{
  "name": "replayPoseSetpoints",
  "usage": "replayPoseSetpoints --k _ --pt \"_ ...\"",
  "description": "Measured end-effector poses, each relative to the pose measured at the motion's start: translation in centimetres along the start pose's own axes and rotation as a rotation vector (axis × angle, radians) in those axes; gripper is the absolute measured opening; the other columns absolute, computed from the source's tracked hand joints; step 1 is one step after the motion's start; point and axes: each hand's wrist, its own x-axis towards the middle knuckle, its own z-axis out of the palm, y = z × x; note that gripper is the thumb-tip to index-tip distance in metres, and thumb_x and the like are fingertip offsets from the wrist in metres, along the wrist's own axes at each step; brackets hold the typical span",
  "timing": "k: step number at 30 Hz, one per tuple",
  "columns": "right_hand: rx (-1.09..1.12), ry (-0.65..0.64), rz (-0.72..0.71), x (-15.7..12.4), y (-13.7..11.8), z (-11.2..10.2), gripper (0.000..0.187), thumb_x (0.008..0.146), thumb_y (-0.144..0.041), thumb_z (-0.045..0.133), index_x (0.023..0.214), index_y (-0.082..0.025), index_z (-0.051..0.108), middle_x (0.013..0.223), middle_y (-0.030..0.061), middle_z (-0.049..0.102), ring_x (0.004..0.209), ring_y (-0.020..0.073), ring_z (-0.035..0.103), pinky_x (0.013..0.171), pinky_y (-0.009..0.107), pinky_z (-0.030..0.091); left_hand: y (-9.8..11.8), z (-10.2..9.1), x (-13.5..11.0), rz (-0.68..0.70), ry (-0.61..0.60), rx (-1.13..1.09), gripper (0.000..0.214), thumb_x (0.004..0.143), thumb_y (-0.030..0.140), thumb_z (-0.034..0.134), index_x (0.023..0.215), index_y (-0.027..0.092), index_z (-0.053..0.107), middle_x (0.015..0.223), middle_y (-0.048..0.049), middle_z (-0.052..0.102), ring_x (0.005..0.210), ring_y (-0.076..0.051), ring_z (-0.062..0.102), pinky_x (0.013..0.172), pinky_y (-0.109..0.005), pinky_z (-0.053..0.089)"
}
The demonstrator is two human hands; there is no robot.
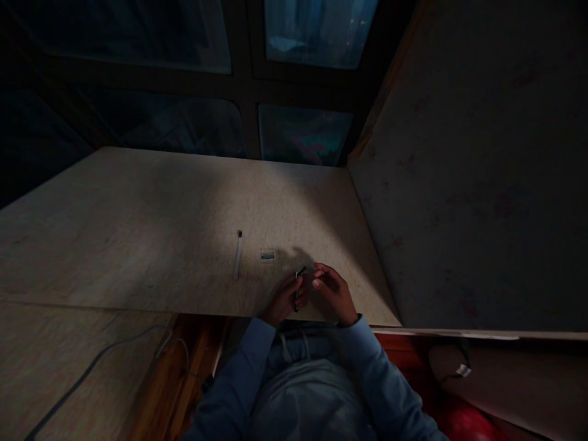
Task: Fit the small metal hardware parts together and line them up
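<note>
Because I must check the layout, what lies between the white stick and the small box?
In the head view, only bare tabletop between white stick and small box.

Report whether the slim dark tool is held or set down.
Held: the slim dark tool is in the left hand, fingers curled around it.

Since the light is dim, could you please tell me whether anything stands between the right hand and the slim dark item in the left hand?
Nothing visible does: only an open gap lies between the right hand and the slim dark item.
</note>
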Motion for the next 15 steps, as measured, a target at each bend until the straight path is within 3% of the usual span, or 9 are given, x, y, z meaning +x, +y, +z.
replayPoseSetpoints --k 6,11,15 --pt "-0.364 -0.011 -0.090 0.2 0.2 0.5 0.054 0.073 -0.043 0.075 0.117 -0.014 0.061 0.096 0.0088 0.060 0.084 0.0179 0.060 0.080 0.032 0.050 0.0 0.0 -0.2 0.005 0.072 0.235 0.063 0.076 0.055 0.070 0.114 0.007 0.053 0.063 0.0014 0.044 0.042 -0.008 0.040 0.039 -0.022 0.027" --pt "-0.191 -0.044 -0.011 0.4 1.0 -0.5 0.041 0.075 -0.041 0.074 0.106 -0.016 0.064 0.104 0.0094 0.061 0.089 0.0182 0.060 0.082 0.032 0.050 -0.2 -0.4 -0.1 -0.040 0.042 0.296 0.064 0.065 0.063 0.075 0.087 0.012 0.043 0.063 0.0035 0.041 0.043 -0.004 0.036 0.040 -0.019 0.023" --pt "-0.089 -0.109 0.042 0.5 1.0 -1.0 0.040 0.073 -0.035 0.077 0.107 -0.017 0.066 0.106 0.0080 0.061 0.094 0.0179 0.060 0.086 0.031 0.048 -0.3 -0.4 -0.1 -0.061 -0.034 0.234 0.068 0.072 0.076 0.060 0.086 0.011 0.046 0.061 0.0005 0.046 0.042 -0.005 0.035 0.041 -0.021 0.025"
